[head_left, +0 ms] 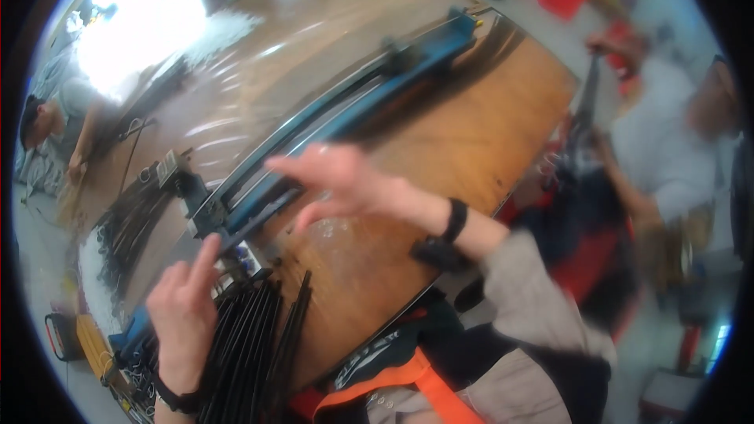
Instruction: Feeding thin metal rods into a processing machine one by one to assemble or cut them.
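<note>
My right hand (342,180) hovers over a long blue metal rail fixture (345,118), thumb and index finger apart, with nothing visible between them. At the rail's near-left end, my left hand (184,314) has its index finger stretched out toward a small metal clamp block (208,220); its other fingers are partly curled, and I see nothing held. Whether that fingertip touches the block I cannot tell. Just right of my left hand lies a bundle of thin black rods (247,338). A dark bar (263,220) runs along the rail between my hands. Both hands are slightly blurred.
The brown wooden tabletop (487,118) extends to the right of the rail. More black rods (133,224) lie beyond it, on the left. One person (59,126) works at the far left; another person (667,141) at the right holds a long dark object (585,102).
</note>
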`<state>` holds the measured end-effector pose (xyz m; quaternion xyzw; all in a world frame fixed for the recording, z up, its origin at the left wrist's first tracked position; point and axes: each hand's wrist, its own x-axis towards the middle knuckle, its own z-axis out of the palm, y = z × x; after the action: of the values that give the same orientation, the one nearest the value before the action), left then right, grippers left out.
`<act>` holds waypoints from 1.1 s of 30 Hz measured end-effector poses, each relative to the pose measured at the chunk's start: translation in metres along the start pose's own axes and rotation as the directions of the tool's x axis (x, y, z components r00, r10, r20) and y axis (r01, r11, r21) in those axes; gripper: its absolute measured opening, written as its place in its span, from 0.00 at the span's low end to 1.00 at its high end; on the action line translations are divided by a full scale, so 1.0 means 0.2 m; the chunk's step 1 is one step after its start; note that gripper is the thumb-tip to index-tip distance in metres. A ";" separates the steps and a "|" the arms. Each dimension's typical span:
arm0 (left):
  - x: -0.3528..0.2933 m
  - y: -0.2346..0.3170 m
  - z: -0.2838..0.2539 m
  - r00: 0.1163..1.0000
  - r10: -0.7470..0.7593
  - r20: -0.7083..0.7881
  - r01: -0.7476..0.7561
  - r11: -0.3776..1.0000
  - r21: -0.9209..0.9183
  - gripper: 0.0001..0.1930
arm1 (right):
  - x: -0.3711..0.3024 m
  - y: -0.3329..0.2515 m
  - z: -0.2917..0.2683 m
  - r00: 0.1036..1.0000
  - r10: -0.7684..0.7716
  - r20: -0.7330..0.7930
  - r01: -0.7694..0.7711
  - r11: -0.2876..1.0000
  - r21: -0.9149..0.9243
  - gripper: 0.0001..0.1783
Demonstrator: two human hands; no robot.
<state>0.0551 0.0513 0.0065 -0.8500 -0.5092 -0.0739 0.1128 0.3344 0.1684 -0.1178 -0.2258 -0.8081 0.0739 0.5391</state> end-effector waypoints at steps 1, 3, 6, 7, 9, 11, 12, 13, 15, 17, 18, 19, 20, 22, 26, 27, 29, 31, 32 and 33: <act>-0.02 -0.01 -0.01 0.998 -0.030 -0.059 0.032 0.999 0.023 0.25 | 0.01 0.00 0.01 0.996 0.029 -0.081 -0.023 0.996 0.083 0.18; -0.06 -0.02 0.01 0.984 -0.059 -0.169 0.066 0.997 0.032 0.24 | 0.02 -0.01 0.05 0.993 0.040 -0.110 -0.038 0.999 0.021 0.23; -0.11 -0.01 0.04 1.000 -0.025 0.003 0.026 0.999 -0.041 0.23 | 0.05 -0.07 0.17 0.996 -0.070 0.059 0.067 0.997 0.047 0.21; -0.14 -0.02 0.03 0.996 -0.083 0.044 0.086 0.994 -0.062 0.21 | 0.09 -0.05 0.20 0.997 -0.069 -0.037 0.072 0.995 0.075 0.22; -0.18 -0.07 -0.02 0.986 -0.118 -0.114 0.113 0.992 -0.048 0.18 | 0.17 -0.04 0.24 0.987 -0.059 -0.152 0.057 0.998 -0.020 0.19; -0.23 -0.16 -0.14 0.950 -0.231 -0.211 0.228 0.973 -0.038 0.14 | 0.27 0.01 0.22 0.992 -0.010 -0.123 0.002 0.998 -0.069 0.16; -0.26 -0.20 -0.23 0.910 -0.337 -0.241 0.338 0.940 -0.038 0.12 | 0.31 0.03 0.20 0.994 0.024 -0.107 -0.033 0.996 -0.080 0.14; -0.29 -0.26 -0.33 0.890 -0.346 -0.298 0.363 0.932 0.004 0.12 | 0.36 0.05 0.16 0.993 0.108 -0.044 -0.109 0.994 -0.032 0.13; -0.37 -0.31 -0.48 0.840 -0.350 -0.415 0.391 0.920 0.013 0.12 | 0.41 0.07 0.08 0.983 0.174 0.052 -0.176 0.983 0.049 0.12; -0.47 -0.27 -0.59 0.668 -0.578 -0.468 0.480 0.816 -0.323 0.16 | 0.42 0.05 0.00 0.981 0.137 0.134 -0.142 0.989 0.033 0.12; -0.52 -0.24 -0.60 0.583 -0.693 -0.424 0.504 0.718 -0.481 0.16 | 0.41 0.03 -0.03 0.986 0.097 0.137 -0.095 0.995 -0.021 0.11; -0.56 -0.20 -0.62 0.529 -0.754 -0.388 0.477 0.643 -0.599 0.17 | 0.38 0.01 -0.06 0.949 0.205 0.239 -0.208 0.978 -0.010 0.11; -0.59 -0.16 -0.63 0.479 -0.808 -0.343 0.437 0.558 -0.705 0.17 | 0.35 0.00 -0.08 0.933 0.266 0.243 -0.274 0.962 -0.002 0.11; -0.63 -0.10 -0.64 0.547 -0.729 -0.413 0.556 0.684 -0.471 0.18 | 0.28 -0.02 -0.11 0.876 0.363 0.317 -0.364 0.929 -0.059 0.13; -0.70 -0.04 -0.65 0.695 -0.592 -0.409 0.539 0.805 -0.249 0.16 | 0.18 0.02 -0.10 0.750 0.552 0.364 -0.547 0.827 -0.127 0.14; -0.71 -0.04 -0.65 0.727 -0.567 -0.387 0.525 0.823 -0.219 0.16 | 0.17 0.04 -0.08 0.769 0.481 0.421 -0.492 0.866 -0.090 0.12; -0.73 -0.05 -0.65 0.776 -0.511 -0.370 0.503 0.855 -0.125 0.15 | 0.20 0.04 -0.01 0.780 0.411 0.472 -0.435 0.898 -0.063 0.10; -0.76 -0.06 -0.65 0.779 -0.569 -0.263 0.558 0.821 -0.126 0.16 | 0.26 0.03 0.09 0.820 0.278 0.500 -0.347 0.937 0.049 0.09; -0.78 -0.07 -0.66 0.761 -0.600 -0.247 0.583 0.799 -0.145 0.17 | 0.30 0.00 0.15 0.824 0.234 0.517 -0.323 0.942 0.089 0.09; -0.78 -0.07 -0.64 0.771 -0.553 -0.315 0.561 0.825 -0.075 0.14 | 0.35 -0.02 0.25 0.847 0.167 0.504 -0.277 0.949 0.151 0.09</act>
<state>-0.0321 -0.1082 0.0938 -0.6358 -0.7130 -0.2362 0.1778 0.2669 0.2023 -0.0782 -0.2319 -0.8724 0.2783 0.3283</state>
